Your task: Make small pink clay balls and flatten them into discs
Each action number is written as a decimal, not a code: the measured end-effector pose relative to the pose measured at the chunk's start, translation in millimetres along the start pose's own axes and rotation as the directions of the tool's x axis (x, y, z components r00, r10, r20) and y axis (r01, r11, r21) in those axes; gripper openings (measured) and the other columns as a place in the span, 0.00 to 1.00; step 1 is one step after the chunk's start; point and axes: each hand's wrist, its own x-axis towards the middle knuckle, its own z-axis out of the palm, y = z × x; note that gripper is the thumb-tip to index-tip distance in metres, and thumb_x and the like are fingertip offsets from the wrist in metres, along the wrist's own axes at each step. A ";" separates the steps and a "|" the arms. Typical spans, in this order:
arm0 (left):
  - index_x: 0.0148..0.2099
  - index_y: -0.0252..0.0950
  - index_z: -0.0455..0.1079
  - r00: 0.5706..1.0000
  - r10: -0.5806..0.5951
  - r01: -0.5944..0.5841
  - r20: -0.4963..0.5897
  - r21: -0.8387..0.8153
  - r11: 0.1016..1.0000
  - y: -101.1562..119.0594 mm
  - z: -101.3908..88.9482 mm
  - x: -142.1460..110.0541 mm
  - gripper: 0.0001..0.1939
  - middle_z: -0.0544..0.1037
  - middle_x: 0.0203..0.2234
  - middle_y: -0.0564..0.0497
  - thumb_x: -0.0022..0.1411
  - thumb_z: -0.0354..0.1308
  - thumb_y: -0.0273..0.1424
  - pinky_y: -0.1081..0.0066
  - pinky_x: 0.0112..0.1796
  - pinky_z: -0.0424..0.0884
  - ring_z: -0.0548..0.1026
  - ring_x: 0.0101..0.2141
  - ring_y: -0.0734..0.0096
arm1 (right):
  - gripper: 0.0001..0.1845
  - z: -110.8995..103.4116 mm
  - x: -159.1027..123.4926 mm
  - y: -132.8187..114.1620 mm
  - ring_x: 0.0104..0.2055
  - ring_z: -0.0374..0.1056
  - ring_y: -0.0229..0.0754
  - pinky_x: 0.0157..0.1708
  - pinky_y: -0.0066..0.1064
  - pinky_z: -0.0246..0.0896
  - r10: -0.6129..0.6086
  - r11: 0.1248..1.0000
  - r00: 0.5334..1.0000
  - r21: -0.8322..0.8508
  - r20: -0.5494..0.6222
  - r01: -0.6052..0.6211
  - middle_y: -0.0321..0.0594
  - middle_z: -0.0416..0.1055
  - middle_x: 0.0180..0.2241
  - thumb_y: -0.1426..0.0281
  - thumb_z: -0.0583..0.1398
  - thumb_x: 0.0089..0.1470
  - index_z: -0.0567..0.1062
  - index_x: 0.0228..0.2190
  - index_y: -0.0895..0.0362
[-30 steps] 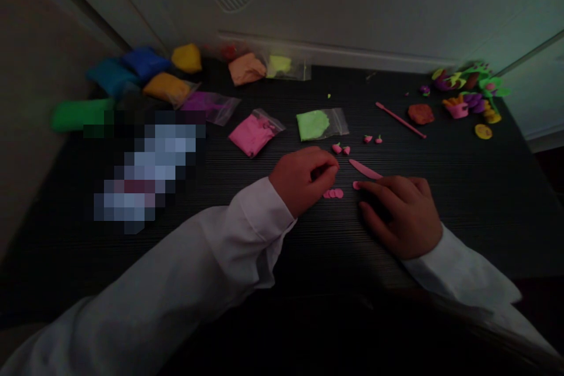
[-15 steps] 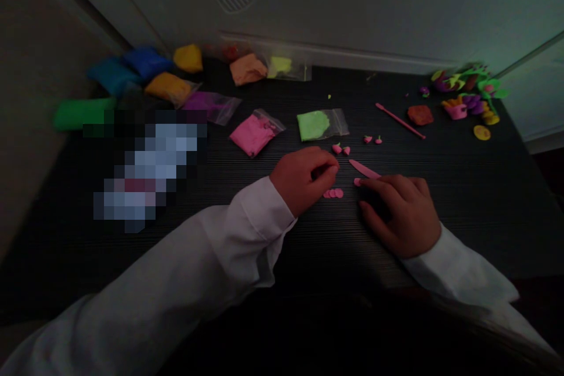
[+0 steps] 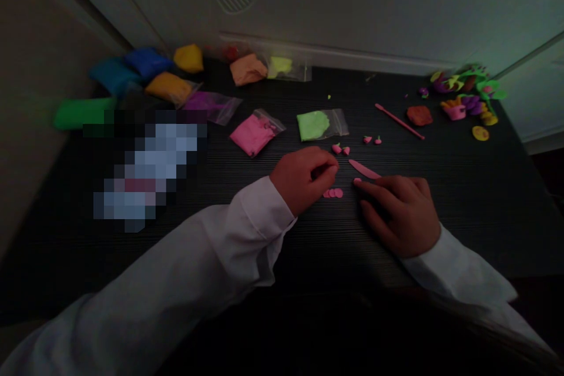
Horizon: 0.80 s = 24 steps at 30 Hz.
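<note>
My left hand (image 3: 304, 179) rests above the dark table with thumb and forefinger brought together; anything between their tips is too small or hidden to make out. Just below it lies a short row of overlapping flat pink clay discs (image 3: 333, 193). My right hand (image 3: 402, 211) has its forefinger stretched onto a small pink clay piece (image 3: 357, 181) on the table, while the thumb is spread apart below. Beyond the right fingers lies a pink plastic clay knife (image 3: 363, 168), its rear end hidden by the hand. Small pink clay buds with green tips (image 3: 337, 148) sit farther back.
A bag of pink clay (image 3: 253, 133) and a bag of light green clay (image 3: 315, 125) lie behind my hands. More coloured clay packs (image 3: 147, 61) crowd the back left. At right are a pink stick tool (image 3: 399, 120), a red clay lump (image 3: 419, 115) and finished clay figures (image 3: 453, 108).
Both hands stay almost still. The right forefinger remains on the small pink piece, with only a very slight shift of the view.
</note>
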 end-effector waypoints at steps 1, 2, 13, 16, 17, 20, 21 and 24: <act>0.32 0.32 0.69 1.000 0.001 -0.001 0.002 0.000 1.000 0.1 0.0 0.0 0.07 0.69 0.23 0.54 0.55 0.49 0.26 0.78 0.27 0.60 0.66 0.25 0.79 | 0.18 0.1 -0.1 0.2 0.37 0.60 0.41 0.38 0.37 0.47 0.001 1.000 1.000 0.001 -0.006 -0.001 0.40 0.65 0.35 0.66 0.54 0.49 0.67 0.44 0.54; 0.32 0.32 0.69 1.000 0.002 -0.002 0.003 0.001 1.000 0.3 0.0 -0.1 0.07 0.69 0.23 0.54 0.55 0.49 0.26 0.78 0.27 0.60 0.66 0.25 0.79 | 0.18 0.1 -0.3 0.4 0.37 0.60 0.41 0.38 0.37 0.47 0.001 1.000 1.000 0.001 -0.011 -0.001 0.40 0.65 0.36 0.66 0.54 0.49 0.67 0.44 0.54; 0.32 0.32 0.69 1.000 0.006 -0.006 0.001 -0.001 1.000 0.2 -0.1 -0.2 0.07 0.69 0.23 0.54 0.55 0.49 0.26 0.78 0.27 0.60 0.65 0.25 0.79 | 0.20 -0.9 0.3 -4.1 0.34 0.58 0.43 0.36 0.40 0.44 0.004 0.991 0.999 -0.134 0.038 0.001 0.40 0.66 0.34 0.62 0.52 0.50 0.66 0.45 0.51; 0.32 0.32 0.69 1.000 0.005 -0.005 0.003 -0.002 1.000 0.3 -0.2 -0.2 0.07 0.69 0.23 0.54 0.55 0.49 0.26 0.78 0.27 0.60 0.65 0.25 0.79 | 0.20 -1.3 0.1 -5.7 0.34 0.57 0.43 0.36 0.40 0.43 0.006 0.987 0.999 -0.163 0.041 0.000 0.40 0.67 0.35 0.62 0.52 0.50 0.66 0.46 0.51; 0.32 0.32 0.69 1.000 0.004 -0.004 0.003 -0.001 1.000 0.5 -0.2 -0.2 0.07 0.69 0.23 0.53 0.55 0.49 0.26 0.77 0.27 0.60 0.65 0.25 0.79 | 0.20 -1.5 0.1 -6.0 0.34 0.57 0.43 0.36 0.40 0.43 0.006 0.986 0.999 -0.169 0.041 0.001 0.40 0.67 0.35 0.62 0.52 0.50 0.66 0.46 0.51; 0.32 0.32 0.69 1.000 -0.001 0.001 0.007 -0.001 1.000 0.9 -0.4 -0.1 0.08 0.69 0.24 0.53 0.55 0.49 0.27 0.77 0.27 0.60 0.66 0.25 0.78 | 0.21 -1.7 0.1 -6.6 0.34 0.56 0.43 0.36 0.40 0.43 0.000 0.984 0.999 -0.180 0.045 0.008 0.40 0.67 0.35 0.62 0.52 0.49 0.66 0.46 0.52; 0.32 0.32 0.69 1.000 -0.002 0.002 0.009 -0.002 1.000 1.0 -0.4 -0.1 0.08 0.69 0.24 0.53 0.56 0.49 0.27 0.77 0.27 0.61 0.66 0.25 0.78 | 0.21 -1.7 0.2 -6.7 0.33 0.56 0.43 0.36 0.40 0.43 -0.002 0.983 0.999 -0.182 0.045 0.010 0.40 0.67 0.35 0.62 0.53 0.49 0.66 0.46 0.52; 0.32 0.32 0.69 1.000 -0.002 0.002 0.014 -0.002 1.000 1.0 -0.5 -0.2 0.08 0.69 0.24 0.53 0.56 0.48 0.27 0.77 0.27 0.61 0.66 0.25 0.77 | 0.21 -1.3 0.5 -7.2 0.33 0.55 0.44 0.36 0.40 0.43 -0.006 0.983 0.999 -0.185 0.037 0.013 0.41 0.67 0.35 0.63 0.53 0.49 0.66 0.46 0.52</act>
